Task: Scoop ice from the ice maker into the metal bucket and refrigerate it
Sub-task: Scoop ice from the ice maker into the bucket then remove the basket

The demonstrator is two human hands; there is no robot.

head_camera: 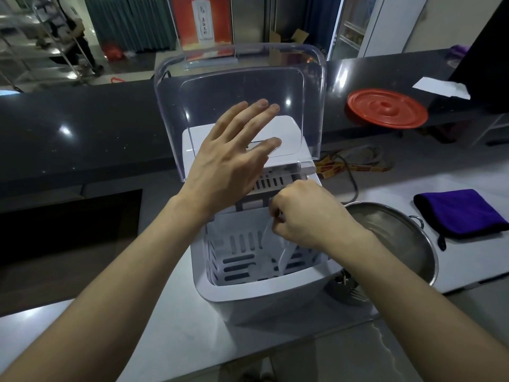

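Note:
A white ice maker (256,296) stands on the counter with its clear lid (311,86) raised upright. My left hand (234,158) is spread flat with straight fingers against the inside of the lid. My right hand (305,216) is curled round the handle of a clear plastic scoop (283,257) that points down into the slotted white basket (242,257). A little ice lies at the basket's bottom. The metal bucket (410,244) sits just right of the machine, partly behind my right wrist.
A folded purple cloth (460,213) lies right of the bucket. A red round lid (387,107) and white paper (440,88) rest on the dark raised counter behind. Cables and a yellow strap (355,164) trail behind the machine. A dark sink opening (68,238) is on the left.

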